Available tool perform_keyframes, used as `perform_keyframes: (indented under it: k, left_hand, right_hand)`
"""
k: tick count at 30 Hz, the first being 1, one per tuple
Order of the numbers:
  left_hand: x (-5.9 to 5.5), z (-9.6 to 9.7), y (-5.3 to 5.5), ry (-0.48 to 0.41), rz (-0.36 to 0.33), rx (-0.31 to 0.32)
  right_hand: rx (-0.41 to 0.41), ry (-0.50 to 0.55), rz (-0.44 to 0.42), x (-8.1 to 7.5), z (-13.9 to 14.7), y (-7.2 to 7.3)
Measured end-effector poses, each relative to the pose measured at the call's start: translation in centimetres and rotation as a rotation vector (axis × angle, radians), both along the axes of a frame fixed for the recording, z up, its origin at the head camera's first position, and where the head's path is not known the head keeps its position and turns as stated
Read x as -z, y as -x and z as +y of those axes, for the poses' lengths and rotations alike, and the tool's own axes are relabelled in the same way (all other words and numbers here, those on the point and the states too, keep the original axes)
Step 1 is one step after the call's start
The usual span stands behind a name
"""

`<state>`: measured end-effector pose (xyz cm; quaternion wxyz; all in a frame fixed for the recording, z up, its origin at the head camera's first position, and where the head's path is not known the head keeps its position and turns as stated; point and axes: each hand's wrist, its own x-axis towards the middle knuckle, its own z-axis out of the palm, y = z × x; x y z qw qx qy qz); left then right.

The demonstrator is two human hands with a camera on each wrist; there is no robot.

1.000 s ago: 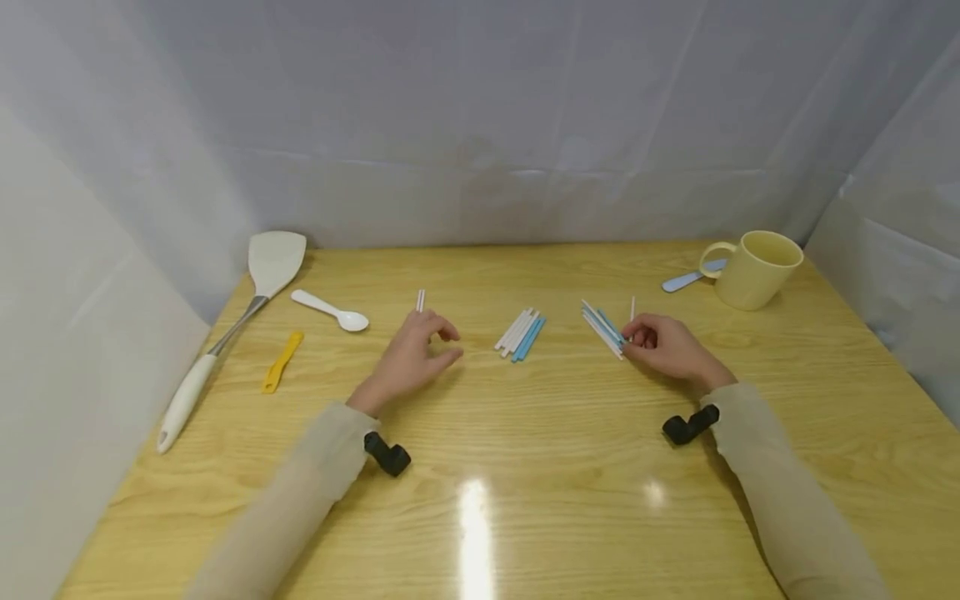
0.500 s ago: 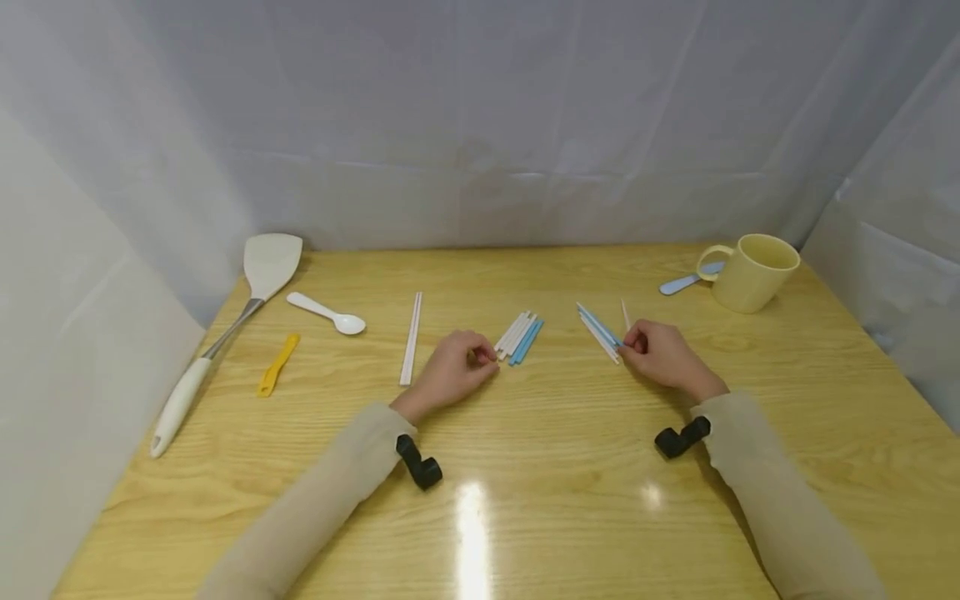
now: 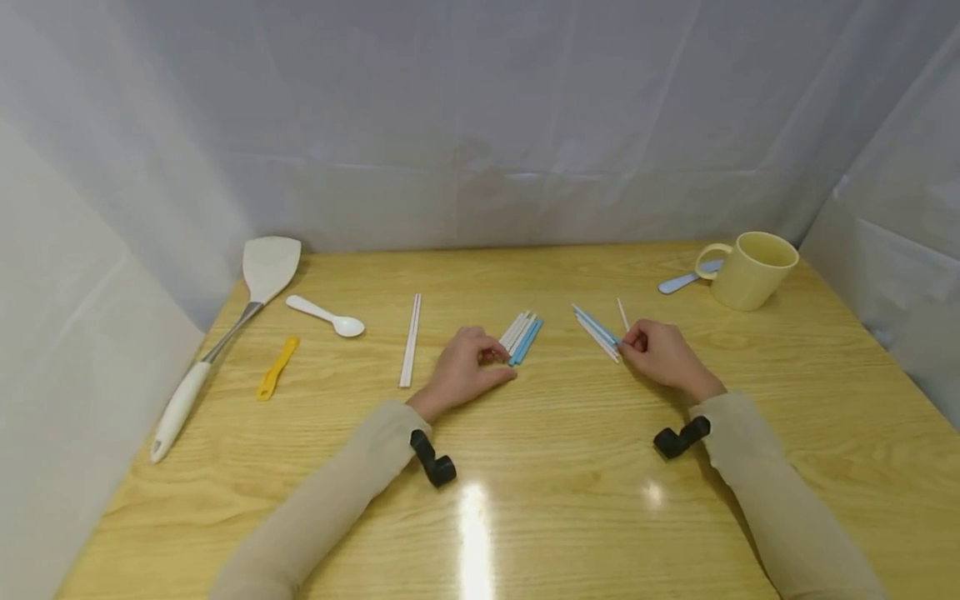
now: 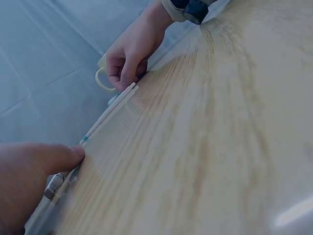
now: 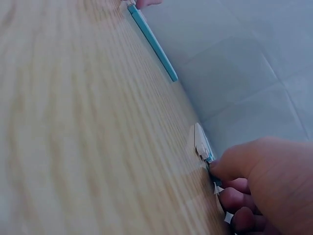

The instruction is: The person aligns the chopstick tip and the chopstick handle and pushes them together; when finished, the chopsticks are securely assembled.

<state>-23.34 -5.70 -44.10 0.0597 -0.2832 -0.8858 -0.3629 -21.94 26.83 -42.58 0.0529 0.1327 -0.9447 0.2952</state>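
A small group of thin white sticks (image 3: 517,332) and blue sticks (image 3: 527,342) lies mid-table. My left hand (image 3: 468,367) is at its near left end, thumb spread apart from the curved fingers, which reach the sticks' ends. To the right is a second slanted group, with white sticks (image 3: 598,338) beside a blue stick (image 3: 592,320). My right hand (image 3: 666,357) pinches the blue stick's lower end between thumb and forefinger; in the right wrist view the thumb covers that blue end (image 5: 209,159). Behind this hand a single white stick (image 3: 622,312) pokes out, its lower part hidden.
Two long white sticks (image 3: 410,340) lie left of my left hand. Farther left are a white spoon (image 3: 326,317), a yellow flat tool (image 3: 278,368) and a large spatula (image 3: 250,317). A yellow mug (image 3: 752,273) stands back right, partly hiding a pale blue handle (image 3: 678,283).
My left hand has moved right, from the two long white sticks to the middle group, its thumb and fingers closing together and then parting. The right hand stays at the right group with little movement.
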Motion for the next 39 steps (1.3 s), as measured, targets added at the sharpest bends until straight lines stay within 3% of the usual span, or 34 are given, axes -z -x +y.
perform_keyframes:
  k: [7, 17, 24, 32, 39]
  left_hand:
    - [-0.1, 0.3, -0.3, 0.02, 0.004, 0.011]
    - [-0.1, 0.8, -0.9, 0.054, 0.116, 0.033]
    - [0.0, 0.8, -1.1, 0.05, 0.085, 0.049]
    - [0.3, 0.4, -1.3, 0.002, 0.101, 0.057]
    - [0.0, 0.5, -2.0, -0.003, 0.078, 0.029]
  right_hand:
    - [0.004, 0.004, 0.002, 0.0, 0.0, -0.1]
    - [0.041, 0.012, 0.011, -0.2, -0.1, -0.1]
    - [0.103, 0.037, 0.032, -0.3, -0.1, -0.3]
    - [0.158, 0.139, -0.047, -0.3, 0.1, -0.4]
    - [0.142, 0.204, -0.061, -0.7, 0.2, -0.4]
